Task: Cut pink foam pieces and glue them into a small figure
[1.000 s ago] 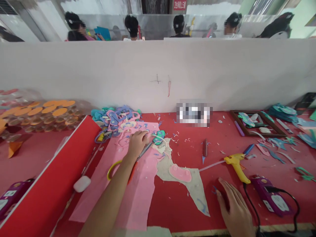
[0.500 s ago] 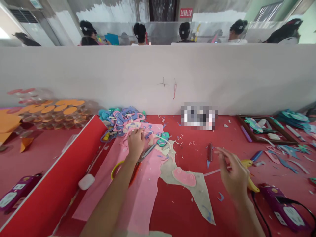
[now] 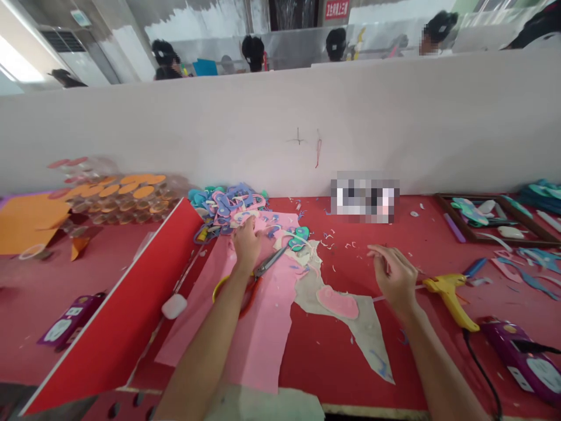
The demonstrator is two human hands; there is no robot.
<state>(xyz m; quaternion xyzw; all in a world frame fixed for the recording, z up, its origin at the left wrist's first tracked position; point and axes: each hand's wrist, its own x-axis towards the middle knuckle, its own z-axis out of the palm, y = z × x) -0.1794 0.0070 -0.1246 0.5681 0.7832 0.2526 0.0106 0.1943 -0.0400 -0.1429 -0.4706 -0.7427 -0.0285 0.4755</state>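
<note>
Scissors (image 3: 256,276) lie blades-open just beside the left hand (image 3: 246,244), pressed flat on foam cutouts (image 3: 228,204); a careless sweep could nick it. Right hand (image 3: 393,276) hovers loosely open.

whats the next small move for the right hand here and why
Probably lower the right hand onto the beige sheet to pin it. That hand hovers open above the red table, holding nothing, while the left hand rests among the foam cutouts at the pink sheet, with the scissors lying beside it. The glue gun lies unheld.
</note>
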